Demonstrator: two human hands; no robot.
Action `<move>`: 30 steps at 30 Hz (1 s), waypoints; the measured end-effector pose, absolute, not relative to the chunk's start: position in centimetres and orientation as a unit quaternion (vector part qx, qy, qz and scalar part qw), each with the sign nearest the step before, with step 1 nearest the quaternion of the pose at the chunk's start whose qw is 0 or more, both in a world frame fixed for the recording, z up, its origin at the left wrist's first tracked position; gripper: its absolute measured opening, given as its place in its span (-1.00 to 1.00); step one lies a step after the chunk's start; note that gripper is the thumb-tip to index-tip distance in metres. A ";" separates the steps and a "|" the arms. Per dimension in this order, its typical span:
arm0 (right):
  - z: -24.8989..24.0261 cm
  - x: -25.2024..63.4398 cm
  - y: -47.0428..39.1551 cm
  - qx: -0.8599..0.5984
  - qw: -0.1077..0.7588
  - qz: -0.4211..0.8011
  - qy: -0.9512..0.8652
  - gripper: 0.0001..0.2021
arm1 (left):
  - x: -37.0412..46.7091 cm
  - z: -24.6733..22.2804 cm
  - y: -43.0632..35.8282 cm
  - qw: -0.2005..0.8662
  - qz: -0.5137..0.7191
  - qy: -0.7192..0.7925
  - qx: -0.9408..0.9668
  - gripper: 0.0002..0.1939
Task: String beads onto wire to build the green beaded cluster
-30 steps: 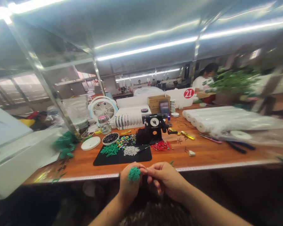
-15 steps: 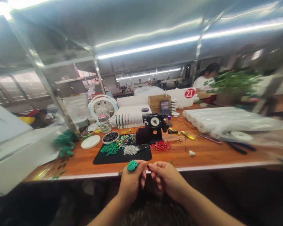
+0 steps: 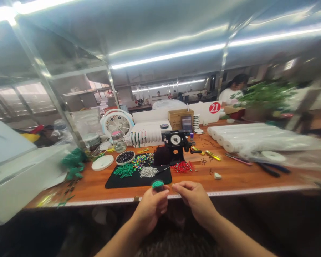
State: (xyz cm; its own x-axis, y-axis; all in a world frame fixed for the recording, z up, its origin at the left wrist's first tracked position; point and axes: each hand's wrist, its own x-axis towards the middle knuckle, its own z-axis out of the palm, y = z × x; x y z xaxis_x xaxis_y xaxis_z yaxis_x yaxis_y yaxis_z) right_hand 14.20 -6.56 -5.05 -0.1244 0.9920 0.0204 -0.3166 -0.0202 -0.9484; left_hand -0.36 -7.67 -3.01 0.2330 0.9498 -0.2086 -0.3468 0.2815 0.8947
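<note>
Two long fluorescent strips light a workshop above an orange wooden bench [image 3: 230, 175] bearing white rolls [image 3: 246, 134], a black bead mat [image 3: 133, 180] and a dial gauge [image 3: 176, 140]; at its edge, the left hand [image 3: 152, 208] pinches a green beaded ball [image 3: 157, 184], the right hand [image 3: 194, 196] closed fingertip-tight just beside it.

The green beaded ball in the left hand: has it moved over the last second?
Yes. The green beaded ball, pinched in the left hand, has come up and a little rightward; it now sits at the near edge of the black mat, where before it was below the table edge.
</note>
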 end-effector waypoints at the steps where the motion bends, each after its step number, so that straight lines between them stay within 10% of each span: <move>1: -4.8 14.2 -6.6 -0.386 0.542 0.588 -0.461 -0.74 | -0.3 -3.1 -7.8 0.702 0.462 0.390 0.376 -0.68; 17: -4.1 13.8 -6.9 -0.444 0.517 0.426 -0.596 -0.80 | -0.2 -4.4 -8.2 0.599 0.489 0.422 0.472 -0.72; 30: -4.9 14.8 -5.7 -0.287 0.423 0.594 -0.621 -0.77 | -0.6 -3.1 -8.2 0.676 0.491 0.436 0.334 -0.66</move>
